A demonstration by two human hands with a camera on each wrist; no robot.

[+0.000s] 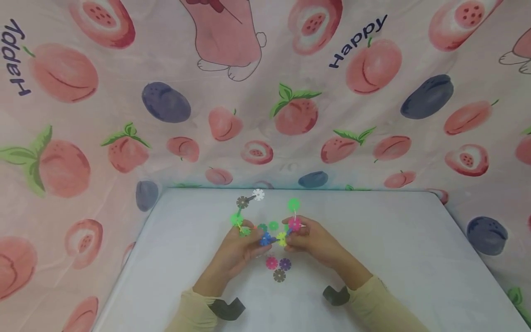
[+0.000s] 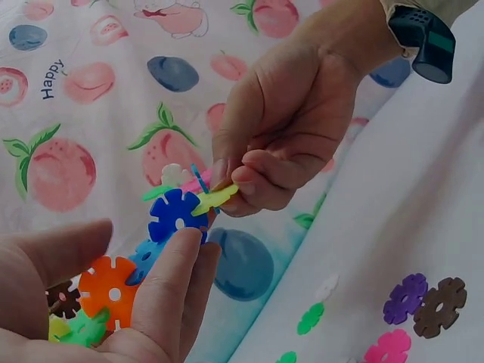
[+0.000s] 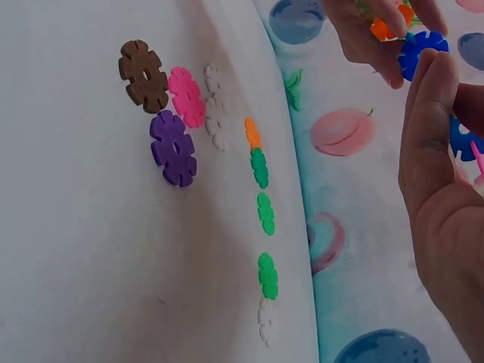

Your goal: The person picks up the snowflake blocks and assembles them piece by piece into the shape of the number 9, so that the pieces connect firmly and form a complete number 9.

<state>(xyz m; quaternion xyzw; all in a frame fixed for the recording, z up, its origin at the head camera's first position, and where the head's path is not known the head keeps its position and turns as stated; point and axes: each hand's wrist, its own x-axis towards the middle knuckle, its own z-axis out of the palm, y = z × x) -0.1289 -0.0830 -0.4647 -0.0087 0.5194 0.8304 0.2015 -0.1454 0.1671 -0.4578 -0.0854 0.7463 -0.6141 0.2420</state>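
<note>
Slotted plastic snowflake discs are joined into a curved chain held up between both hands. My left hand holds the chain's left part, with an orange disc between thumb and fingers and its fingertips against a blue disc. On this side the chain runs up to a brown disc and a white disc. My right hand pinches a yellow disc beside the blue one. Past it, a pink disc and a green end disc stand up. Fingers partly hide the middle links.
On the white table lie loose purple, brown and pink discs close together. Several green, orange and white discs lie in a row beyond them, one being a green disc. A fruit-print cloth hangs behind the table.
</note>
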